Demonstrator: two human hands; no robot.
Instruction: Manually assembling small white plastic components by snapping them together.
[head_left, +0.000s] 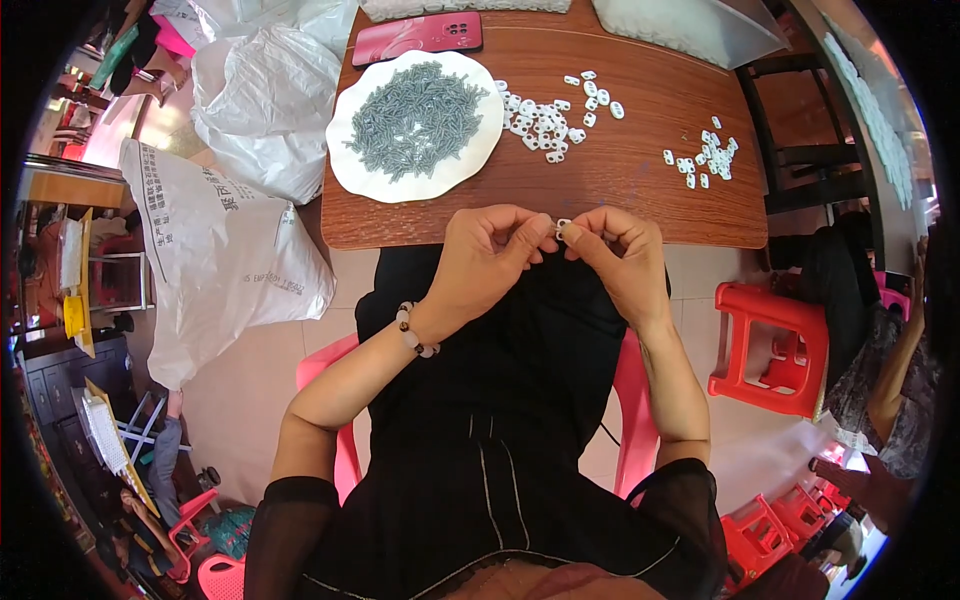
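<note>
Just over the table's near edge, my two hands meet fingertip to fingertip. Between them is a small white two-holed plastic piece, pinched by the thumb and fingers of my right hand. My left hand, with a beaded bracelet at the wrist, is also closed in a pinch against the piece; what its fingertips hold is too small to make out. Beyond them a white scalloped plate holds a heap of small grey pins. Loose white two-holed pieces lie to the plate's right.
A smaller group of white pieces lies on the wooden table at right. A red phone rests behind the plate, and a clear bin stands at the back. White sacks fill the left side; a red stool stands right.
</note>
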